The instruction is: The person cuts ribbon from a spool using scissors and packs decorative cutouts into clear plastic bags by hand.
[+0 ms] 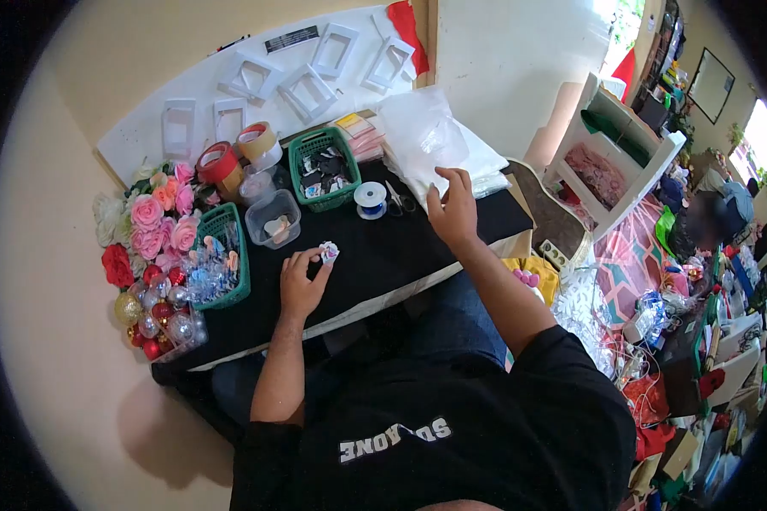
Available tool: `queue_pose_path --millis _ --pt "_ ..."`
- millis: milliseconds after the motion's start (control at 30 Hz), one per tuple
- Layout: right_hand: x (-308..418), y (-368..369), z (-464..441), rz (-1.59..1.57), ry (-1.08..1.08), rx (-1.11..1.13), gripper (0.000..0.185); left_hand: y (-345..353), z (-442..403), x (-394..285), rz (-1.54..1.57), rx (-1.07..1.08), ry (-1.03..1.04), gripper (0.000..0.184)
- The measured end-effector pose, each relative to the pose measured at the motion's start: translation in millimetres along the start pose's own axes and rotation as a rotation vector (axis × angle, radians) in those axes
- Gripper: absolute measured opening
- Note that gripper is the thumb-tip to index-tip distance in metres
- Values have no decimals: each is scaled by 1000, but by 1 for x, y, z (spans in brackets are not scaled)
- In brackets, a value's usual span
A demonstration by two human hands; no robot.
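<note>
My left hand (302,285) is over the black tabletop, its thumb and fingers closed around a small white piece with coloured print (329,251). What exactly that piece is, I cannot make out. Raised beside the stack of clear plastic bags (430,136), my right hand (454,209) has its fingers apart and nothing visible in it. Between the hands lie a spool of blue ribbon (371,199) and a pair of scissors (396,201). A clear plastic tub (273,218) with a few small pieces inside stands just beyond my left hand.
Green baskets (320,206) hold small items. Tape rolls (222,170), artificial flowers (152,213) and Christmas baubles (158,315) line the left side. White box frames (308,92) lie at the back. Another person (707,217) is among heaped goods at the far right.
</note>
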State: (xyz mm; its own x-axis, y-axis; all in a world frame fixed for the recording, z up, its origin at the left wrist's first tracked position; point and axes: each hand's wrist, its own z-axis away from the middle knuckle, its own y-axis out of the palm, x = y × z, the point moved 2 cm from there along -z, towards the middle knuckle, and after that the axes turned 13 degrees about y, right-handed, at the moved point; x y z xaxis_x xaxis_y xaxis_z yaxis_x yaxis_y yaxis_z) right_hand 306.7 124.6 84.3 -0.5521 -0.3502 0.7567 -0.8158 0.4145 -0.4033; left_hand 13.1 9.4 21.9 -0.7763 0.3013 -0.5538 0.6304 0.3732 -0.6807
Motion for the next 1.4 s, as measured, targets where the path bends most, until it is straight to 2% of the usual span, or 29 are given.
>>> queue_pose_path --millis 67,100,200,267,333,367,400,467,533,600,633,700,733,800,833,867,933,967,1067,1133,1167,1200,1267,1400 --pt "16 -6 18 -114 16 142 35 1 0 3 19 -25 10 30" --pt "20 -4 24 -154 -70 173 37 1 1 4 41 -49 31 30" --pt "34 2 41 -207 -108 351 40 1 1 6 42 -57 43 33" --pt "40 14 51 -229 -130 395 36 0 2 5 47 -98 16 39" --pt "51 28 61 -227 -154 564 27 -4 3 0 99 -167 57 43" --pt "57 36 65 -198 -174 600 20 -3 3 3 110 -185 144 44" --pt "59 44 68 -203 -178 610 20 -6 4 2 104 -191 136 44" --pt "59 62 72 -145 -196 723 19 -7 3 -1 170 -56 179 43" --pt "64 74 72 -156 -218 768 18 -6 2 2 226 -66 204 37" --pt "67 89 74 -165 -200 818 24 -2 2 13 314 33 -23 30" --pt "67 97 75 -166 -202 824 24 -1 3 18 313 30 -28 30" --pt "59 115 73 -332 80 851 31 1 6 26 505 -93 -132 23" --pt "52 126 73 -331 81 856 31 1 6 27 505 -94 -136 23" --pt "43 144 66 -222 -62 697 36 1 3 30 685 -240 -194 22" --pt "40 153 63 -78 -174 726 40 -1 3 27 719 -296 -196 21" --pt "35 157 65 -78 -172 729 40 1 3 30 719 -296 -200 21" --pt "36 159 69 194 -471 613 40 2 3 35 762 -321 -212 20" --pt "35 160 69 194 -472 617 40 3 4 38 762 -322 -215 20" --pt "37 158 65 162 -410 697 34 -3 3 32 756 -274 -240 19" --pt "43 145 63 -165 171 906 23 -2 3 29 745 -241 -235 18" --pt "28 156 63 -368 249 918 16 -2 3 29 749 -243 -236 18" --pt "19 162 63 -363 248 919 16 -2 3 28 728 -232 -215 18" --pt "7 166 61 -585 331 875 17 -1 4 24 710 -222 -197 18" --pt "11 161 57 -623 366 834 20 -1 4 20 595 -169 -179 20"
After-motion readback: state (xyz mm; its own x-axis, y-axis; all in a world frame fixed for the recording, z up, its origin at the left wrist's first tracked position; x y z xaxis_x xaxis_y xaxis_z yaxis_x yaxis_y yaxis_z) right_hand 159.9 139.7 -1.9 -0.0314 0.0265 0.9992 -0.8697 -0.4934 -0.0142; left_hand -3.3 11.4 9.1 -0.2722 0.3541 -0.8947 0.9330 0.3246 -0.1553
